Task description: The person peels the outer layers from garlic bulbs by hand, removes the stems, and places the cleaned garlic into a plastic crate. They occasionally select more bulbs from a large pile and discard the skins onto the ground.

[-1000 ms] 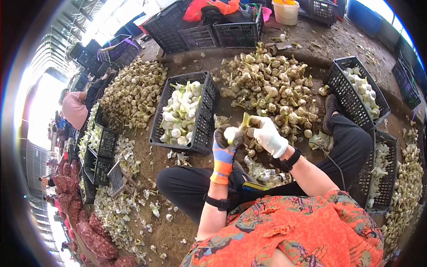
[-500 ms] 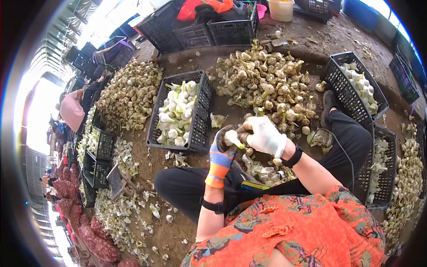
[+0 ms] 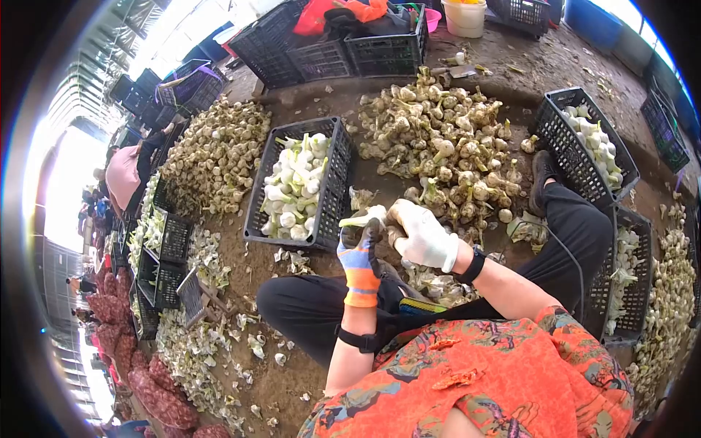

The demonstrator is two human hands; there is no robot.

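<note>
My left hand (image 3: 359,248), in an orange, blue and grey glove, grips a white peeled garlic bulb (image 3: 369,214) with a short pale stalk pointing left. My right hand (image 3: 422,233), in a white glove, closes against the same bulb from the right, fingers curled on it. Both hands hover above my crossed legs in black trousers. Just left of the hands stands a black crate (image 3: 336,197) holding peeled white garlic with green stalks. A big pile of unpeeled garlic (image 3: 445,146) lies beyond the hands.
Another garlic heap (image 3: 215,153) lies at the left. Black crates with peeled bulbs (image 3: 588,146) (image 3: 628,277) stand to my right. Peelings (image 3: 197,343) litter the dirt floor. Empty crates (image 3: 343,47) and a bucket (image 3: 466,16) stand at the back. A person in pink (image 3: 123,182) sits far left.
Both hands shifted slightly left and turned the bulb; its stalk, pointing up a second ago, now points left toward the crate. My right hand keeps working on the bulb.
</note>
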